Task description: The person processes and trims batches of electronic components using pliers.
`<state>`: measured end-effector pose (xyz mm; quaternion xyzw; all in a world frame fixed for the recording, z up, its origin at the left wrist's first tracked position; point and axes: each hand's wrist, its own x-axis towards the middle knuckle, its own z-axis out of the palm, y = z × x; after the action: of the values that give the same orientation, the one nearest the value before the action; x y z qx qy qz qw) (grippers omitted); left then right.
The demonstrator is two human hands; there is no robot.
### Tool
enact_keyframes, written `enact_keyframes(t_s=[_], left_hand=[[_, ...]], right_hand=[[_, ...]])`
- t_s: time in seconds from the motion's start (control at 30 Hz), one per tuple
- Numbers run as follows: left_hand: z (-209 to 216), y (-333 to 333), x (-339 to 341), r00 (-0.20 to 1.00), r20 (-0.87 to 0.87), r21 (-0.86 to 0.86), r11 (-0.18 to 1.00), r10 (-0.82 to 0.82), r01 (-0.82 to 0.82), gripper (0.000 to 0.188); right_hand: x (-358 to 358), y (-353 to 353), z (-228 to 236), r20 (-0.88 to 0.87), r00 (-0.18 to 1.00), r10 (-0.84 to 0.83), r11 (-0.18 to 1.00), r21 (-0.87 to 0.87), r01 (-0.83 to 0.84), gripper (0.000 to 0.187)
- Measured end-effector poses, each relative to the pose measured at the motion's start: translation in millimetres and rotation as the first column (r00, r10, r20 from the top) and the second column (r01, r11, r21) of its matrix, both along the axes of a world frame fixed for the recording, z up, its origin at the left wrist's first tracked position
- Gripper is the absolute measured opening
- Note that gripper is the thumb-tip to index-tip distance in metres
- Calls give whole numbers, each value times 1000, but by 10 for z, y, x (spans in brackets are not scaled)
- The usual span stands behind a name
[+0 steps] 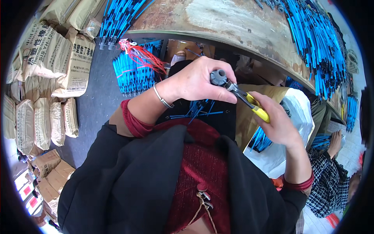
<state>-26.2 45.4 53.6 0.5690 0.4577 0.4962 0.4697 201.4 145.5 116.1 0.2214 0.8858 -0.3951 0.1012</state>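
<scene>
My left hand (198,80) is closed around a dark grey ribbed plastic piece (219,77) with a round hollow end turned upward. In my right hand (279,123) is a pair of pliers (260,112) with yellow and black handles, fingers wrapped round the grips. The metal jaws sit right at the grey piece, close by my left fingertips; whether they bite on it I cannot tell. Below my hands, several thin blue sticks (194,111) with dark ends lie across the dark cloth on my lap.
A worn wooden table (237,25) stands in front, with blue stick bundles at its left (121,17) and right (317,43). Left are another bundle (134,74), red strips (146,58) and stacked paper sacks (44,50). A white sack (298,105) stands right, near a co-worker in a checked sleeve (329,183).
</scene>
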Motion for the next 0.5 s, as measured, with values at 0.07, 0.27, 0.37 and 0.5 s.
enact_keyframes(t_s=[0.07,0.27,0.37,0.5], left_hand=[[13,-29,-27,1000,-9,7,1000,-8,8,29],[56,-77,-70,996,30,-78,993,-84,86,32],[97,-89,-49,997,-37,12,998,-65,65,33],[41,1,23,989,-32,103,984,-142,145,33]], right_hand=[[12,-72,-262,-132,991,-26,997,68,35,46],[57,39,-47,-151,987,56,991,127,-37,35],[102,170,-2,350,932,-93,751,-590,297,46],[369,-68,-642,303,948,102,-90,-946,312,62]])
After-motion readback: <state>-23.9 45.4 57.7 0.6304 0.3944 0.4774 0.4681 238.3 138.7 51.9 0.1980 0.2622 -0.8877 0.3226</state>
